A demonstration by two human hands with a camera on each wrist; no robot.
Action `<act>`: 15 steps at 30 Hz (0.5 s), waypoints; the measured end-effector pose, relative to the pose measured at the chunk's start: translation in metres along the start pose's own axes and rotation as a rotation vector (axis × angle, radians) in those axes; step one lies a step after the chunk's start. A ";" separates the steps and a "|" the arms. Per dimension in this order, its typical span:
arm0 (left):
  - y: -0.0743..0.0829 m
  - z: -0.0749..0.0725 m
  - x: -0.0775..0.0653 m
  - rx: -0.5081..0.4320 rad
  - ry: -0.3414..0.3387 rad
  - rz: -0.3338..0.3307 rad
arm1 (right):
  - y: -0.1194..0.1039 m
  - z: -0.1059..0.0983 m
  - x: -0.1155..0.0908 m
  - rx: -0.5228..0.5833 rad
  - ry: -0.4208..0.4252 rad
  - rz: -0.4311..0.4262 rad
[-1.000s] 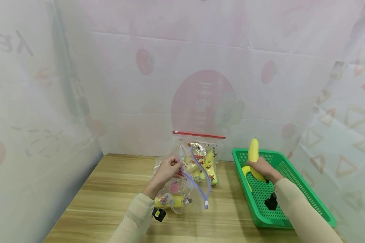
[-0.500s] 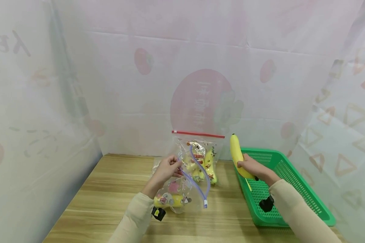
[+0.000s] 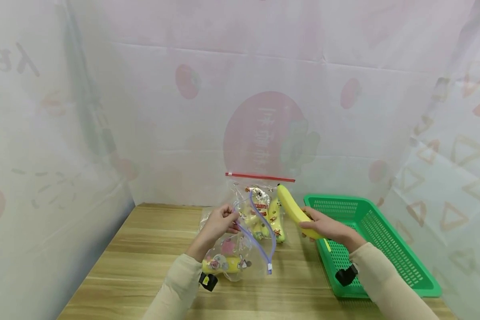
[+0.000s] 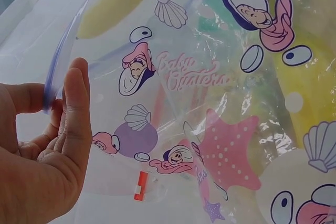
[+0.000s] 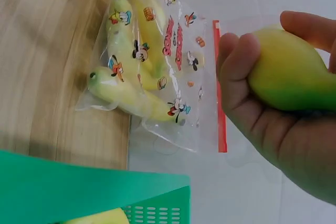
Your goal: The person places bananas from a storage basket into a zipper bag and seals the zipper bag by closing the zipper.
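Observation:
My left hand (image 3: 220,223) pinches the purple zip edge of a clear zip bag (image 3: 229,245) printed with oyster cartoons. Its mouth gapes towards the right, and a yellow banana (image 3: 234,265) lies inside, low in the bag. In the left wrist view, thumb and fingers hold the purple strip (image 4: 50,95). My right hand (image 3: 329,226) grips another banana (image 3: 291,205), its far tip pointing up and left, close to the bag's opening. The right wrist view shows fingers curled round this banana (image 5: 286,72).
Behind stands a second clear zip bag (image 3: 278,224) with a red zip, holding several bananas, against the printed cloth wall (image 3: 192,133). At right is a green plastic basket (image 3: 404,235) with a banana (image 5: 100,217) in it. All rest on a wooden table (image 3: 144,249).
My right hand has carried the banana left, from over the green basket towards the purple-zip bag, tilting it leftwards. My left hand has stayed in place on the bag's edge.

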State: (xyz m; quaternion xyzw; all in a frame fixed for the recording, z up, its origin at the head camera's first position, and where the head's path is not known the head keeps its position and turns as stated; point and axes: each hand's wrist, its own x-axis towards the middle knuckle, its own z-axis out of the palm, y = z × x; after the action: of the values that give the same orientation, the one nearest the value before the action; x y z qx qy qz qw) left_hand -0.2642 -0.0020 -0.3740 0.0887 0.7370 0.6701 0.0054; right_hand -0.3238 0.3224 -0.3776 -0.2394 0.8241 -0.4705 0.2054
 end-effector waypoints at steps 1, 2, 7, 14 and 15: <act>-0.001 0.000 0.000 0.000 0.001 0.003 | -0.001 0.001 0.000 -0.015 -0.007 -0.001; -0.001 -0.001 0.000 0.002 0.000 -0.001 | -0.001 0.002 -0.001 -0.035 -0.015 -0.002; -0.002 -0.002 0.001 0.006 -0.001 -0.007 | -0.004 0.009 -0.003 -0.125 -0.090 -0.011; -0.003 -0.001 0.002 -0.004 -0.005 -0.012 | -0.014 0.020 -0.004 -0.159 -0.160 0.026; -0.003 -0.001 0.002 -0.004 -0.004 -0.010 | -0.016 0.022 -0.004 -0.164 -0.155 0.042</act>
State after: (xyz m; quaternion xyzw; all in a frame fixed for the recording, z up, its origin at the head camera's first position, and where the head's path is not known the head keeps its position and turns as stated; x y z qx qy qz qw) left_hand -0.2663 -0.0025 -0.3770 0.0862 0.7361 0.6713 0.0106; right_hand -0.3053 0.3027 -0.3732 -0.2739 0.8461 -0.3773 0.2582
